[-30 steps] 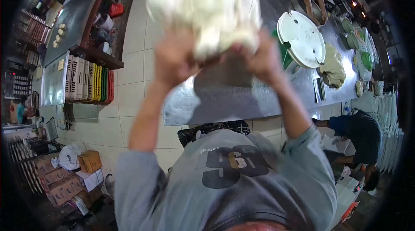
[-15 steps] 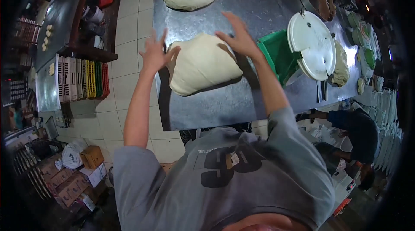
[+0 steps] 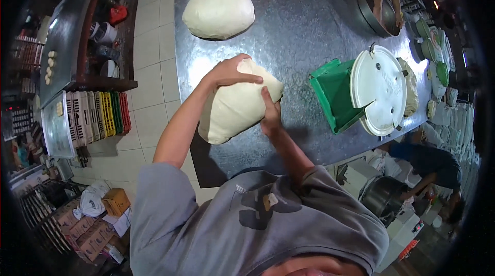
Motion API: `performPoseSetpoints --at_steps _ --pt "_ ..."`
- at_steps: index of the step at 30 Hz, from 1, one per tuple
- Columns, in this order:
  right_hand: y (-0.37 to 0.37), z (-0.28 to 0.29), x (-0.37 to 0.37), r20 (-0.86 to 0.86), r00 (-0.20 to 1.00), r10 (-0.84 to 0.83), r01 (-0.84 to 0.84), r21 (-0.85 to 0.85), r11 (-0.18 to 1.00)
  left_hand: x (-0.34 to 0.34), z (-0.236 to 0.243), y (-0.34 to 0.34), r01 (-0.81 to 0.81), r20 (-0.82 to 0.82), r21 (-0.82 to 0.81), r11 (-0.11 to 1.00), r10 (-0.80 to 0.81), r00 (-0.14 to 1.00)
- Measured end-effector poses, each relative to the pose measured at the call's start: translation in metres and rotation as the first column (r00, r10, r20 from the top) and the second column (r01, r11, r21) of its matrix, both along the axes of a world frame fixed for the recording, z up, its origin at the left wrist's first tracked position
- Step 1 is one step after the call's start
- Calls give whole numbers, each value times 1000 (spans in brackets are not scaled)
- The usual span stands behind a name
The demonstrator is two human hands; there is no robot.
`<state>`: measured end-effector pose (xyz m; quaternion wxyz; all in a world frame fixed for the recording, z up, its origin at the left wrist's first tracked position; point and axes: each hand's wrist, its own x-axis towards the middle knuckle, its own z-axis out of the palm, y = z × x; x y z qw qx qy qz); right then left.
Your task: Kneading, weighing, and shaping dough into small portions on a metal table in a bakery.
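A large, pale lump of dough (image 3: 232,108) lies on the metal table (image 3: 304,23) in front of me. My left hand (image 3: 230,72) reaches over its far edge, with fingers curled round the back and thumb laid across the top. On the right side of the lump, my right hand (image 3: 271,112) grips with the thumb up on the surface, its fingers mostly hidden behind the dough. The dough bulges to a corner between the hands. Beyond it sits a second, rounded dough lump (image 3: 219,12), which neither hand touches.
At the right stands a green scale (image 3: 332,93) with a white round disc (image 3: 376,90) and more dough (image 3: 411,93) behind. A co-worker's hands reach into a round metal pan (image 3: 367,15). Another person (image 3: 428,160) bends at lower right. Stacked crates (image 3: 98,116) stand left.
Both hands, spread at the dough's sides before, now grip it. My left hand has moved right across the far edge, and my right hand has come nearer. The lump's right end looks pulled up.
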<state>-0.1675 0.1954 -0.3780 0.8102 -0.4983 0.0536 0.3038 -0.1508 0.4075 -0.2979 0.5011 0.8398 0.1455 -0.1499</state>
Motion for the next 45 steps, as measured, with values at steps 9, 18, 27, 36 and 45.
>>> performPoseSetpoints --at_steps 9,18,27,36,45 --pt "40 241 20 670 702 -241 -14 352 936 -96 225 -25 -297 721 -206 932 350 598" --pt "-69 211 -16 1000 10 14 96 -15 995 -163 112 -118 -611 974 -92 786 198 108" --pt "-132 149 -13 1 317 948 -302 -948 102 -253 -1 -139 -389 -110 -33 920 384 917" --pt "-61 75 51 750 367 551 304 -656 691 -130 6 3 -761 486 283 583 597 638" --pt "-56 -27 -27 360 933 -5 122 -302 945 5 -31 6 -118 -24 -106 987 116 993"
